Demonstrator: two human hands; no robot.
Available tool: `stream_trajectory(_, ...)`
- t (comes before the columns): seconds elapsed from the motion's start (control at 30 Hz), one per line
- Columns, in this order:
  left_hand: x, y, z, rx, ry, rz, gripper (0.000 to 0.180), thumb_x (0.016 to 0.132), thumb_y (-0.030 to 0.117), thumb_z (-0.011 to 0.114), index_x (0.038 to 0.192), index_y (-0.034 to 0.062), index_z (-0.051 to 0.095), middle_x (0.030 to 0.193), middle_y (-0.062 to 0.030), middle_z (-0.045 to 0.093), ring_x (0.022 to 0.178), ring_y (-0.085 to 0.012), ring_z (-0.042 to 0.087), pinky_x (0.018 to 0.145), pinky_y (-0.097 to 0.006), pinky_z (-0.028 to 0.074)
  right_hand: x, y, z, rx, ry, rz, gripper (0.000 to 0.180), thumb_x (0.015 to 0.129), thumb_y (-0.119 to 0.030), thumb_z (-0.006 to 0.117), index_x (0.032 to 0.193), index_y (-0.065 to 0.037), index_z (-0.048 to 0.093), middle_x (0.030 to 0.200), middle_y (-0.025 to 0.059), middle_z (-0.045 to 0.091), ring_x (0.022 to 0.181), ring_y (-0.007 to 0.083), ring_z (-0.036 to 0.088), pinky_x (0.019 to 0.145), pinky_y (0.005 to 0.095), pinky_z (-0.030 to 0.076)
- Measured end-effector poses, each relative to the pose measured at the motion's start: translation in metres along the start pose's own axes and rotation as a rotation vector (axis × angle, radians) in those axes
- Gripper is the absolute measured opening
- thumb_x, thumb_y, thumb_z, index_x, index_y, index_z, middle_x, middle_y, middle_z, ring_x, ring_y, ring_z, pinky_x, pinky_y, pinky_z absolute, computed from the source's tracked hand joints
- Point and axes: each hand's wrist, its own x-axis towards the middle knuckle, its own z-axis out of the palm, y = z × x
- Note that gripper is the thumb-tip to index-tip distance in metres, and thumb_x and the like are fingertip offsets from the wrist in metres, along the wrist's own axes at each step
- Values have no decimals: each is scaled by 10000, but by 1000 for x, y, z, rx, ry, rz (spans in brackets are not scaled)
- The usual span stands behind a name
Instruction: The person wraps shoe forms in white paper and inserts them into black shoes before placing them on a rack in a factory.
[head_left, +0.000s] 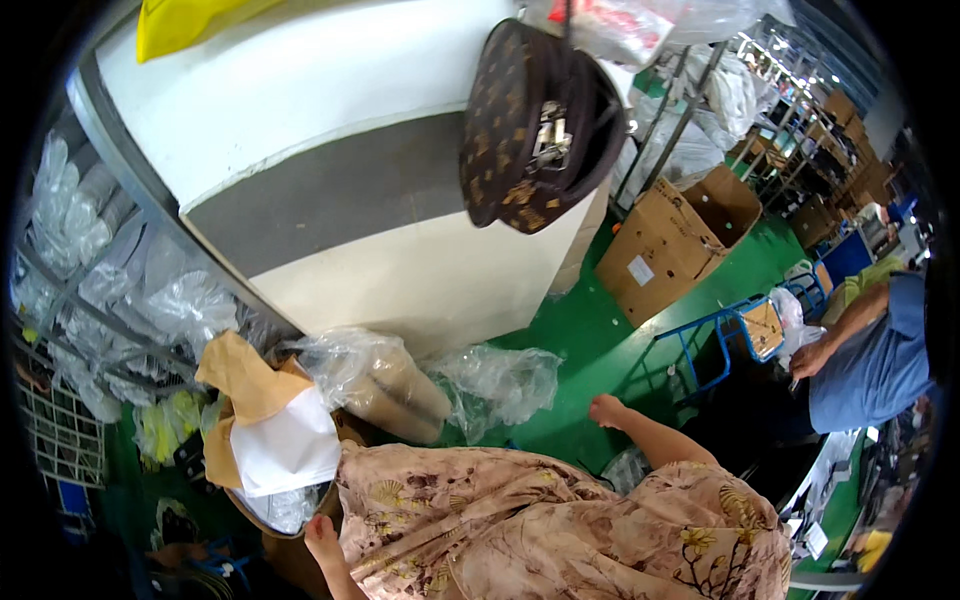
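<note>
My left hand [321, 538] hangs low beside a round bin [262, 522], its fingers curled in with nothing seen in them. Out of that bin stick a sheet of white paper [290, 442], brown paper [243, 375] and clear plastic. My right hand [606, 411] is a loose fist held over the green floor, touching nothing; no object shows in it. Nearest to it lies a crumpled clear plastic bag [505, 388]. Farther off, a dark brown patterned bag [510, 130] with a metal zip hangs in front of a white and grey panel [340, 190].
A wire rack [75, 300] of plastic-wrapped goods runs along the left. Brown rolls [395, 395] in plastic lie against the panel's foot. At right are an open cardboard box [670, 245], a blue-framed stool [712, 345] and a seated person in a blue shirt [868, 350].
</note>
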Motion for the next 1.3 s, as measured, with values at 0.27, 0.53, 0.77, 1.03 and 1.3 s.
stream_trajectory(0.27,-13,-15,36,-17,-100,-152,183,827,126,550,931,-22,577,716,-32,550,572,-81,460,481,-231,376,-4,14,4,37,115,-177,189,789,-220,536,837,-52,609,659,141,573,500,227,550,479,347,455)
stream_trajectory(0.53,-39,-54,53,292,-84,105,271,802,205,599,930,-33,614,816,-167,639,762,-233,610,706,-335,468,2,32,29,524,-140,76,168,822,-189,535,818,-22,555,631,93,516,501,192,501,438,329,397)
stream_trajectory(0.77,-57,-63,52,357,15,81,239,807,207,606,920,-3,627,811,-190,635,759,-305,617,694,-372,476,44,54,42,202,-67,-360,173,854,-178,521,887,-11,554,679,102,539,506,186,493,449,310,398)
stream_trajectory(1.03,-29,-73,53,398,-261,385,244,823,192,546,679,-2,585,553,-127,549,490,-202,509,465,-346,392,-3,-25,4,249,146,-177,242,794,-260,527,839,-37,612,687,123,609,554,224,586,505,350,477)
stream_trajectory(1.3,-8,-23,117,292,-322,173,238,825,183,542,680,-2,586,553,-117,543,489,-193,501,462,-337,387,-28,32,35,131,-15,120,210,757,-222,510,654,-62,599,530,89,572,438,214,561,427,344,467)
